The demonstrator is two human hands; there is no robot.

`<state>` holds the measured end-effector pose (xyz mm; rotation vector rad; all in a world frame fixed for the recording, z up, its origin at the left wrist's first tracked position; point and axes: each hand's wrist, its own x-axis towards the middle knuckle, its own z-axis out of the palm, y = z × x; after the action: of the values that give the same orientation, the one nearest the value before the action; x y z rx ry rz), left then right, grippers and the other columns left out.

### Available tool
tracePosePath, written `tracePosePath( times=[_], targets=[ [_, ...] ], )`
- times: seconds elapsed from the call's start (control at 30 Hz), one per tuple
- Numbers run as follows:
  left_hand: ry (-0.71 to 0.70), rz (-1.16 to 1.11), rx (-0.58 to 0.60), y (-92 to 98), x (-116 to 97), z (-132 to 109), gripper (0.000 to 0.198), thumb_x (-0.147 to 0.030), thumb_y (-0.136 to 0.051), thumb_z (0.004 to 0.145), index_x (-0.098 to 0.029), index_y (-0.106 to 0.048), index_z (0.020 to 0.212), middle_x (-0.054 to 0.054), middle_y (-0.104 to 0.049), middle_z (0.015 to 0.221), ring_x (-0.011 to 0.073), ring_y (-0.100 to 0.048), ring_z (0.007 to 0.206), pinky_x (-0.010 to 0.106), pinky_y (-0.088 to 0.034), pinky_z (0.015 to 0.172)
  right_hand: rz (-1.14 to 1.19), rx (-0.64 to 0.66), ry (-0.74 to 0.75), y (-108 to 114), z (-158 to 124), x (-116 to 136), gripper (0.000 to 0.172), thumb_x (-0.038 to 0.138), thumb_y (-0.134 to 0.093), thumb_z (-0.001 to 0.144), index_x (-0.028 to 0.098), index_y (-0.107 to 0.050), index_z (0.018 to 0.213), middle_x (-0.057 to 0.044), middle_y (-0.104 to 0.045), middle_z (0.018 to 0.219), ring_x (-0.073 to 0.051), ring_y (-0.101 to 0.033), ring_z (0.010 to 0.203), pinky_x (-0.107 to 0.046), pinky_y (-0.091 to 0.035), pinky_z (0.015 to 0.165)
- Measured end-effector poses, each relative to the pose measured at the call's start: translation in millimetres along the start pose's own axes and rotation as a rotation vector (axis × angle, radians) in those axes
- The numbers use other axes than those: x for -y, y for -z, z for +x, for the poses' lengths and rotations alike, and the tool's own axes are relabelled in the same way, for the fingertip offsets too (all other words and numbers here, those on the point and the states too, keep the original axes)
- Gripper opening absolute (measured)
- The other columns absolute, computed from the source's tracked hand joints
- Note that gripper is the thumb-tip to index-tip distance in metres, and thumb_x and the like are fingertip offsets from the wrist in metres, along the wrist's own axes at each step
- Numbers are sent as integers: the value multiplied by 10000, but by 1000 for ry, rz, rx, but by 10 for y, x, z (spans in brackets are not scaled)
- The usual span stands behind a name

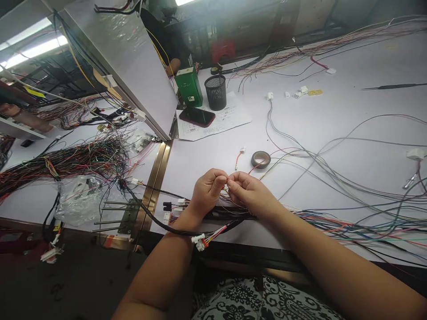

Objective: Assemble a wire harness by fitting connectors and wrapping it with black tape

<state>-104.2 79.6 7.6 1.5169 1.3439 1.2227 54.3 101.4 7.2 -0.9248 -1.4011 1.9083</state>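
Observation:
My left hand (207, 191) and my right hand (248, 192) meet fingertip to fingertip over the white table (333, 129). Both are closed in a pinch on thin wires of a multicoloured wire bundle (333, 220) that runs off to the right. What exactly sits between the fingertips is too small to make out. Under my left wrist a black sleeved cable ends in a white connector (199, 241) with red and orange leads. A roll of dark tape (260, 159) lies just beyond my hands, with a short red lead (239, 158) beside it.
A phone (196, 117) lies on a paper sheet (230, 120), with a green box (188, 86) and a black mesh cup (215, 92) behind it. A slanted grey panel (133, 62) rises at left. A tangled wire pile (66, 162) lies left, loose white connectors (300, 92) and tweezers (390, 86) far right.

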Motion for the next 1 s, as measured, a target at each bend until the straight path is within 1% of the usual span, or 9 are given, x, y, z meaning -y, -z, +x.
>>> tracePosePath(
  times=[0.13,0.2,0.3,0.4,0.5,0.6,0.73,0.9,1.0],
  targets=[
    [15,41,-37,-1,1,-1,340,-473,-496,913,-185,-596,761,0,-588,710,120,-504,648,247,-401,634,-30,12,-3,-15,-18,10,272,469,-504,922,199,-484,897,44,-504,625,-99,-411,506,-224,-302,468],
    [38,47,-55,-4,-2,0,349,-481,-502,907,-183,-600,755,1,-599,711,122,-514,653,250,-404,639,-138,-8,30,-2,-34,31,257,452,-469,940,202,-492,888,36,-514,632,-113,-434,523,-237,-332,487],
    [62,40,-90,0,-11,-1,357,-506,-520,889,-184,-606,760,-1,-604,721,124,-522,658,255,-411,648,-585,-113,275,33,-55,100,194,390,-504,928,203,-554,938,-32,-608,826,-180,-550,746,-317,-425,672],
    [46,24,-136,12,-26,-6,356,-515,-521,885,-189,-601,765,-11,-595,713,119,-515,640,256,-414,639,-1057,-159,527,37,-50,190,251,398,-652,845,209,-603,1002,-80,-605,1093,-273,-506,1040,-417,-358,886],
    [-15,63,-182,33,-37,-12,340,-489,-519,895,-189,-593,753,-13,-586,700,119,-515,642,255,-417,634,-1246,-86,533,-14,-15,245,162,349,-645,865,193,-607,887,-61,-634,978,-260,-509,985,-384,-343,829],
    [-66,115,-208,61,-40,-13,325,-455,-506,912,-183,-583,752,-11,-579,686,118,-521,641,249,-421,625,-1275,-34,470,-61,17,239,186,241,-520,939,181,-551,766,-33,-614,785,-204,-510,809,-325,-325,714],
    [-107,167,-185,73,-43,-8,303,-426,-507,920,-180,-585,761,-16,-596,688,109,-536,639,234,-428,626,-1259,31,403,-55,4,181,276,285,-453,982,186,-505,729,0,-562,661,-168,-465,633,-306,-299,665],
    [-81,185,-232,45,-48,-7,310,-426,-513,917,-176,-585,748,-21,-594,671,101,-538,621,223,-431,618,-1183,-16,324,-40,-87,148,339,314,-346,1008,184,-521,747,-12,-558,640,-182,-476,632,-324,-306,690],
    [-23,127,-240,53,-44,-8,327,-446,-511,914,-175,-584,746,-22,-585,648,97,-523,589,221,-424,587,-870,29,177,22,-157,158,326,352,-352,998,198,-588,834,-15,-601,742,-181,-519,713,-301,-342,690]
  ],
)
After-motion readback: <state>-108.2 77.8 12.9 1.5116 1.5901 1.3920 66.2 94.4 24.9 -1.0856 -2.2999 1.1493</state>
